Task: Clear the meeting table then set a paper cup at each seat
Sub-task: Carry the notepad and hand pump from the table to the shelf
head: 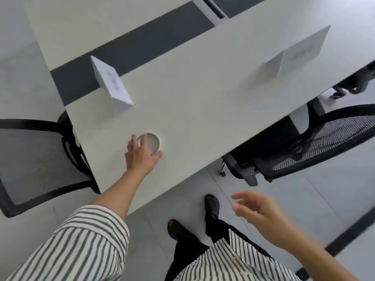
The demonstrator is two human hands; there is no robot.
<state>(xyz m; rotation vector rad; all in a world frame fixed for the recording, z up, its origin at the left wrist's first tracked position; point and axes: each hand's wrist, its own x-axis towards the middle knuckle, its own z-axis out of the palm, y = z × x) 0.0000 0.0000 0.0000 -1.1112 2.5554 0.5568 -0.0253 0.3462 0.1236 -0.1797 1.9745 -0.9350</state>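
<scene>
Table mid-frame, name card upper left. Right hand lower right: loose-open, empty. Left hand centre-left, fingers curled round the paper cup standing on the table. My worry: fingers snag the rim on release and the cup tips.

paper cup: 1 | name cards: 3 | mesh chairs: 2 | hands: 2

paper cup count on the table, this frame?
1. The paper cup stands by the front edge of the table, before the left name card, gripped at the rim by the left hand. The table runs out of frame, so more may be unseen.
</scene>
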